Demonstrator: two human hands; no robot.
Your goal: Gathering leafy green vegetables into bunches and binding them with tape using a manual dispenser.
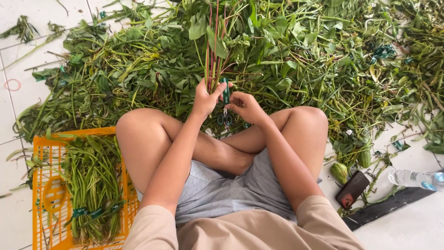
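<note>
Heap of cut green stems and leaves (286,51) covers the tiled floor (23,74) beyond both hands and spreads well out to either side. Orange plastic basket (46,185) lies near the person's left knee, below and left of the hands; it holds tied bundles of trimmed stems (95,185) with green bands. Clear water bottle (416,178) lies far to the right of the hands, on its side; a dark wallet-like case (352,190) sits between it and the right knee.

Left hand (206,98) is closed around a thin bunch of stems (212,51), some reddish, held upright above the crossed legs. Right hand (247,106) is just beside it, fingers curled, pinching a strip of green tape (225,92) against the bunch. Small scissors (225,118) hang just under the two hands; which hand carries them, cannot tell.
</note>
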